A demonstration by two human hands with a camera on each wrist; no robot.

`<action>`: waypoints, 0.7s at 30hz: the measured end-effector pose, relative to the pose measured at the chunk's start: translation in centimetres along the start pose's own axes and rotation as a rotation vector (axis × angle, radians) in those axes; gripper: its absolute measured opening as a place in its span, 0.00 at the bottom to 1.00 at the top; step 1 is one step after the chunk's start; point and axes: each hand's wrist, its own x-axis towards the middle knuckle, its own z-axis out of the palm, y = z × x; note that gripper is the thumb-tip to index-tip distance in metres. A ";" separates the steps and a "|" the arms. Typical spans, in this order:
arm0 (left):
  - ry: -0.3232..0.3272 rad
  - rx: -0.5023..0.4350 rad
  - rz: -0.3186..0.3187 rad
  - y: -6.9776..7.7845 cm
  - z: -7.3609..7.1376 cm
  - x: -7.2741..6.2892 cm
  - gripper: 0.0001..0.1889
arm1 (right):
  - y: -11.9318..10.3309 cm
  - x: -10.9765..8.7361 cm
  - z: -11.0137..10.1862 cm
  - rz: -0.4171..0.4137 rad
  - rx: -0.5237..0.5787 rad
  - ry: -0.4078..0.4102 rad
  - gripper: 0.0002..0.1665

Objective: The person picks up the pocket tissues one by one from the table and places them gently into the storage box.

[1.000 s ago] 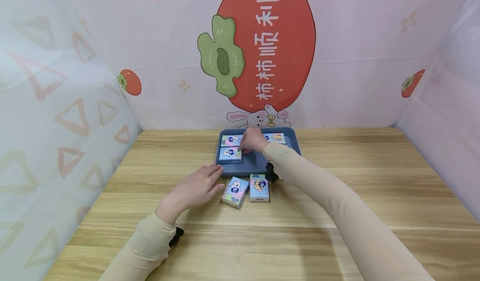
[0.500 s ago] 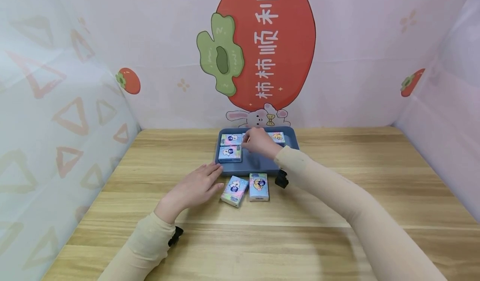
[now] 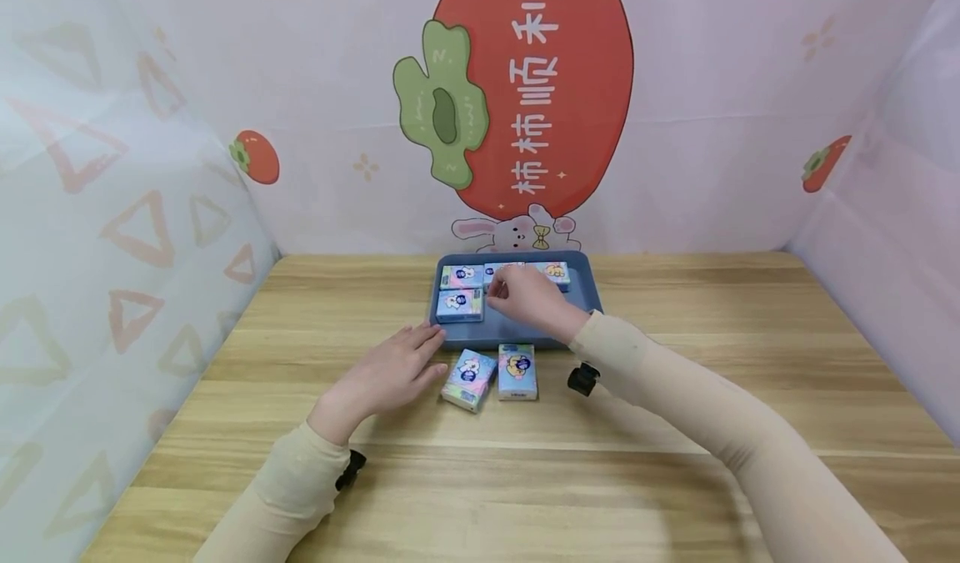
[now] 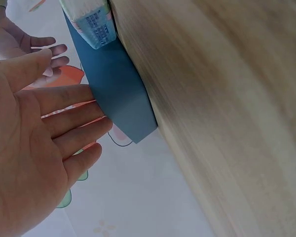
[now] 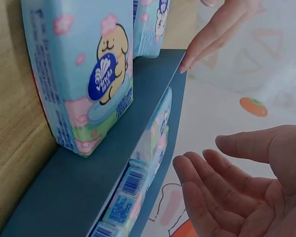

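My left hand point(image 3: 390, 373) lies with straight fingers, its fingertips touching the left front corner of the blue tray point(image 3: 480, 335). Over the tray hovers my right hand point(image 3: 528, 296), fingers loosely bent; the right wrist view shows nothing between thumb and fingers. Inside the tray, a row of tissue packs runs along the back: a left one point(image 3: 459, 276), a middle one point(image 3: 498, 269) partly hidden by the right hand, and a right one point(image 3: 553, 272). Another tissue pack point(image 3: 459, 304) lies before the left one. Two more, a tilted pack point(image 3: 469, 379) and a straighter pack point(image 3: 517, 371), lie before the tray.
The wooden table point(image 3: 480, 480) extends on both sides of the tray. A printed cloth backdrop point(image 3: 337, 113) stands right behind it, with cloth walls at left and right. A black wrist camera point(image 3: 583, 378) sits under the right wrist.
My right hand has drawn back rightward and toward me from the packs, uncovering more of the middle back pack. The left hand and the packs keep their places.
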 end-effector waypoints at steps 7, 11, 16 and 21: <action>0.011 0.012 0.016 0.0 -0.1 0.1 0.30 | 0.2 -1.5 0.1 -0.030 0.007 0.006 0.06; 0.013 0.013 0.017 0.0 -0.2 0.0 0.30 | 0.4 -2.3 0.3 -0.048 0.015 0.014 0.05; 0.012 0.014 0.018 0.0 -0.1 0.0 0.31 | 0.5 -3.5 0.4 -0.063 0.017 0.017 0.04; 0.021 0.014 0.026 -0.1 0.0 0.0 0.30 | 0.7 -4.5 0.6 -0.083 0.008 0.025 0.03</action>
